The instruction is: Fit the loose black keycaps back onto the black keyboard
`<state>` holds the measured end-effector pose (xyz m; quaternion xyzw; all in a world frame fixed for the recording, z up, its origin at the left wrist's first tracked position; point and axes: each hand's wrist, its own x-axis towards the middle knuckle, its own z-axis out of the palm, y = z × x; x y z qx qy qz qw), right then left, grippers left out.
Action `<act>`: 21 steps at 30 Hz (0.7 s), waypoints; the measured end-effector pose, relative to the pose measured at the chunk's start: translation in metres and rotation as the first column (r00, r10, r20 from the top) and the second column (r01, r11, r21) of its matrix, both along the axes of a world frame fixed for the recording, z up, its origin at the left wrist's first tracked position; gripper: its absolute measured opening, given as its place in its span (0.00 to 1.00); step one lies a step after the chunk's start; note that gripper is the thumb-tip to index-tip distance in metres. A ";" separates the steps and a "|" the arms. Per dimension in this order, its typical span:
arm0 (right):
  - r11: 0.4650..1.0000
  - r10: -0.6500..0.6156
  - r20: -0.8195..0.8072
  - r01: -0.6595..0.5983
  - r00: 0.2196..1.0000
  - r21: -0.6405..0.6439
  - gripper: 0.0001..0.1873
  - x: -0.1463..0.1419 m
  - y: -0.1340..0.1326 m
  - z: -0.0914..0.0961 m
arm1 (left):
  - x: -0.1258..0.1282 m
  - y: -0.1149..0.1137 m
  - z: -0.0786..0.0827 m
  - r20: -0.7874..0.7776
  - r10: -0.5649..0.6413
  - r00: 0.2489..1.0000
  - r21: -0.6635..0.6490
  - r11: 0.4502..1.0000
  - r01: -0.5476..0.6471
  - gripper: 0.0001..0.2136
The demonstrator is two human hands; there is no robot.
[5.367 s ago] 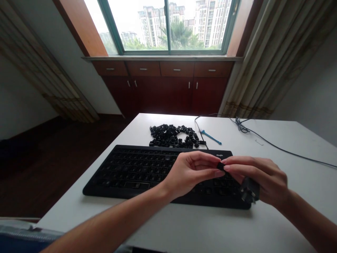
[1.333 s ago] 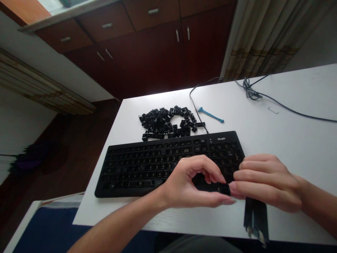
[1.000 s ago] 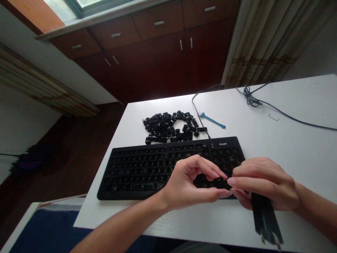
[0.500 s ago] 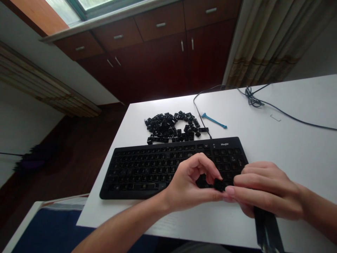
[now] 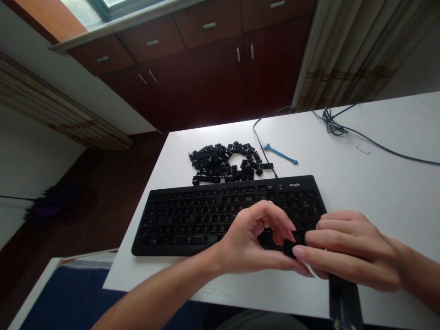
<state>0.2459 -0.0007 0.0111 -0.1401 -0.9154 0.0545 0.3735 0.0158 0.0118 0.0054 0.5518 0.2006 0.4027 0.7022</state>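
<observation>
My left hand [image 5: 247,238] pinches a small black keycap [image 5: 289,248] between thumb and fingertips, over the lower right of the black keyboard [image 5: 195,251]. My right hand [image 5: 354,250] is closed, its fingertips against the keycap. From beneath that palm a black, flat, handle-like object [image 5: 344,300] juts toward me; its other end is hidden by the fingers. The keyboard lies on the white table with its key sockets bare. Behind it is a heap of loose black keycaps [image 5: 211,160].
A blue brush-like stick [image 5: 281,154] lies behind the keyboard, near the cable [image 5: 256,135]. Farther right are a cable bundle [image 5: 332,123] and a thin bent wire [image 5: 362,150]. The white table [image 5: 388,192] has its left edge beside a blue-covered surface [image 5: 72,298].
The keycap has shifted slightly right and tilted between my fingertips. The lower end of the black object under my right hand has swung a little left.
</observation>
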 end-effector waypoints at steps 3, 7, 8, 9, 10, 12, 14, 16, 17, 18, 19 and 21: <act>0.999 -0.002 0.008 0.003 1.000 -0.046 0.16 -0.001 0.000 -0.001 | -0.001 -0.001 -0.002 -0.048 -0.005 0.999 0.016 1.000 0.006 0.25; 0.999 -0.011 0.001 0.011 1.000 -0.042 0.15 -0.002 0.001 -0.002 | -0.001 -0.001 -0.003 -0.094 -0.008 0.996 0.041 0.999 0.012 0.26; 0.999 -0.014 0.000 0.014 1.000 -0.039 0.15 -0.002 0.001 -0.002 | -0.001 -0.001 -0.002 -0.103 -0.005 0.995 0.051 0.999 0.011 0.26; 0.999 -0.015 0.005 0.015 1.000 -0.036 0.15 -0.002 0.001 -0.001 | -0.001 -0.001 -0.001 -0.111 -0.003 0.994 0.062 0.998 0.010 0.26; 0.999 -0.015 0.012 0.015 1.000 -0.030 0.15 -0.001 0.001 -0.001 | -0.001 0.000 0.000 -0.121 -0.006 0.993 0.078 0.997 0.015 0.26; 1.000 -0.021 0.026 0.021 0.999 -0.001 0.15 0.001 0.001 0.001 | -0.002 0.003 0.004 -0.154 -0.025 0.988 0.134 0.990 0.046 0.25; 0.997 -0.045 0.037 0.042 0.998 0.059 0.14 0.004 0.001 0.004 | -0.004 0.007 0.009 -0.192 -0.051 0.980 0.216 0.972 0.092 0.23; 0.989 -0.081 0.040 0.075 0.996 0.126 0.12 0.006 0.002 0.007 | -0.006 0.010 0.013 -0.222 -0.067 0.973 0.277 0.952 0.129 0.20; 0.984 -0.094 0.039 0.087 0.995 0.153 0.12 0.006 0.002 0.008 | -0.007 0.012 0.014 -0.232 -0.069 0.970 0.293 0.946 0.137 0.19; 0.981 -0.101 0.036 0.093 0.994 0.168 0.11 0.007 0.002 0.009 | -0.007 0.013 0.015 -0.237 -0.070 0.969 0.300 0.943 0.141 0.18; 0.980 -0.103 0.033 0.096 0.994 0.172 0.11 0.007 0.002 0.010 | -0.008 0.014 0.016 -0.241 -0.069 0.968 0.302 0.943 0.142 0.17; 0.982 -0.092 0.029 0.086 0.995 0.166 0.11 0.006 0.002 0.011 | -0.008 0.015 0.016 -0.249 -0.069 0.966 0.298 0.944 0.144 0.16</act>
